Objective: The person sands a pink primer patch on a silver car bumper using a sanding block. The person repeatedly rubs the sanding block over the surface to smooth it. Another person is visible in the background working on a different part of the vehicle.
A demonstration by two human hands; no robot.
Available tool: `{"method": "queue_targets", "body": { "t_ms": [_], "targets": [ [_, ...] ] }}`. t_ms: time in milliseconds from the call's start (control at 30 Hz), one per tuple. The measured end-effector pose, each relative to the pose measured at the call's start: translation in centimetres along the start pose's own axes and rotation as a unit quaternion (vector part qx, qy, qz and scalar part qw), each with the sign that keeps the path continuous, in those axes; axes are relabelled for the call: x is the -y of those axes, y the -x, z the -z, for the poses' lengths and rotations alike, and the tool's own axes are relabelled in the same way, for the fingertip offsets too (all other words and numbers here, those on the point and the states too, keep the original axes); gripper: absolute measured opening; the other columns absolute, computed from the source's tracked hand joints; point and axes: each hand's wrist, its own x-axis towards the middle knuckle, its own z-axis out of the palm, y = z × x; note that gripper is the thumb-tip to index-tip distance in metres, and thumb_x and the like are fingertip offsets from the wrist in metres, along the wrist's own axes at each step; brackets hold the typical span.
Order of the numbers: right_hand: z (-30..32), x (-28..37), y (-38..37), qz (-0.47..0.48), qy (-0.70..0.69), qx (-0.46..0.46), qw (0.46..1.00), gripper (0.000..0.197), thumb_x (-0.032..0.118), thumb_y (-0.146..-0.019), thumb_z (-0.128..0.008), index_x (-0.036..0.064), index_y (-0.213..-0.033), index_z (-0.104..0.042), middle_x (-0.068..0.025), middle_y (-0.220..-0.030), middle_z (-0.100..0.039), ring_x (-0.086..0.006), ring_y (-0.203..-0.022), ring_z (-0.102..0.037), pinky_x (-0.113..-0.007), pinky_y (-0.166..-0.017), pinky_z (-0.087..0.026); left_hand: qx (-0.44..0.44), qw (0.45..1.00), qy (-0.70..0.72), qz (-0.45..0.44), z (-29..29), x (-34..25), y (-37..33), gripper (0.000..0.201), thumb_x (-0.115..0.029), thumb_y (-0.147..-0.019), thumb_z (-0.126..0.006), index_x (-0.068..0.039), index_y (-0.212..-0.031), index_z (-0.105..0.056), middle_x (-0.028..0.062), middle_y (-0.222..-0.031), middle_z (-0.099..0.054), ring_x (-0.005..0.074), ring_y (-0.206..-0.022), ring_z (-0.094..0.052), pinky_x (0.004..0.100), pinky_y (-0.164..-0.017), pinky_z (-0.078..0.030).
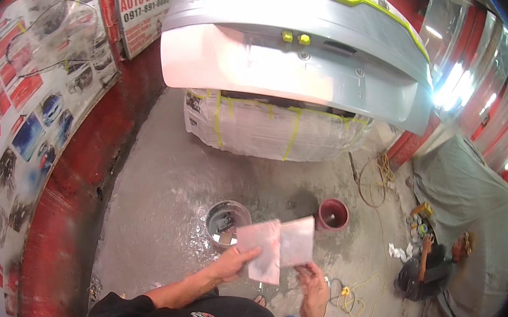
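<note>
My left hand (232,265) grips a pale pinkish rectangular sheet (261,250) along its lower left edge, thumb on top. With its fingers at the lower corner, my right hand (312,287) pinches a second pale sheet (296,241) of a similar look. The two sheets are held up side by side, the left one slightly overlapping the right. Both look flat and smeared with pink and whitish residue; their exact kind does not show. Just behind the left sheet is a grey bucket (208,223) with water and some objects inside, partly covered by that sheet.
Ahead stands a car rear with a grey and pinkish trunk lid (264,66), masked below with taped plastic (257,127). A maroon bucket (333,214) sits on the wet floor (148,209). At right are a hose (360,186), a grey cover (481,197) and a person in dark clothing (422,278).
</note>
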Motion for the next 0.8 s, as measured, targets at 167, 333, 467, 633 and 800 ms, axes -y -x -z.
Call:
{"method": "queue_targets", "body": {
  "t_ms": [167, 333, 467, 633, 800],
  "targets": [
    [1.6, -1.7, -0.6, -0.026, -0.246, -0.068, 0.967, 0.051, 0.024, -0.107, -0.051, -0.0010, -0.149, -0.036, -0.0160, -0.143, -0.052, -0.0282, -0.130, -0.054, -0.045, -0.111, -0.042, 0.046, 0.988, -0.144, 0.002, -6.7, 4.4, -1.7, 0.041, -0.026, -0.099, -0.068, -0.003, -0.132, -0.059, 0.0024, -0.122, -0.067, 0.0119, -0.108, -0.062, 0.0320, -0.094, -0.052],
    [8.0, -1.3, -1.8, 0.000, -0.242, -0.178, 0.954, 0.041, 0.014, -0.104, -0.053, -0.0027, -0.141, -0.046, -0.0168, -0.135, -0.057, -0.0277, -0.123, -0.058, -0.043, -0.104, -0.047, 0.022, 0.987, -0.159, -0.007, -9.9, 6.3, -2.8, 0.043, -0.028, -0.100, -0.068, -0.003, -0.133, -0.059, 0.0035, -0.121, -0.067, 0.0136, -0.105, -0.064, 0.0329, -0.092, -0.053],
    [12.2, -1.3, -2.1, -0.097, 0.066, -0.159, 0.980, 0.035, 0.008, -0.100, -0.054, -0.0041, -0.133, -0.055, -0.0141, -0.131, -0.060, -0.0243, -0.120, -0.060, -0.038, -0.100, -0.049, -0.078, 0.997, -0.019, 0.015, -10.2, 7.4, -4.0, 0.042, -0.028, -0.100, -0.067, -0.003, -0.133, -0.058, 0.0049, -0.124, -0.067, 0.0155, -0.105, -0.065, 0.0336, -0.091, -0.054],
    [10.0, 0.7, -1.9, 0.180, 0.337, 0.129, 0.915, 0.047, -0.008, -0.087, -0.053, -0.0005, -0.133, -0.059, -0.0188, -0.125, -0.064, -0.0356, -0.114, -0.063, -0.038, -0.095, -0.050, -0.135, 0.960, -0.197, -0.145, -10.1, 8.1, -5.5, 0.040, -0.022, -0.101, -0.066, -0.003, -0.135, -0.056, 0.0037, -0.120, -0.067, 0.0154, -0.103, -0.065, 0.0335, -0.086, -0.056],
    [13.0, -3.7, -1.0, 0.167, 0.498, 0.157, 0.836, 0.050, -0.009, -0.086, -0.052, 0.0014, -0.134, -0.059, -0.0235, -0.119, -0.062, -0.0399, -0.106, -0.063, -0.041, -0.088, -0.051, -0.162, 0.980, -0.073, -0.084, -9.3, 4.7, -5.6, 0.043, -0.037, -0.104, -0.057, -0.003, -0.132, -0.056, 0.0066, -0.120, -0.066, 0.0188, -0.107, -0.065, 0.0370, -0.086, -0.056]
  ]
}}
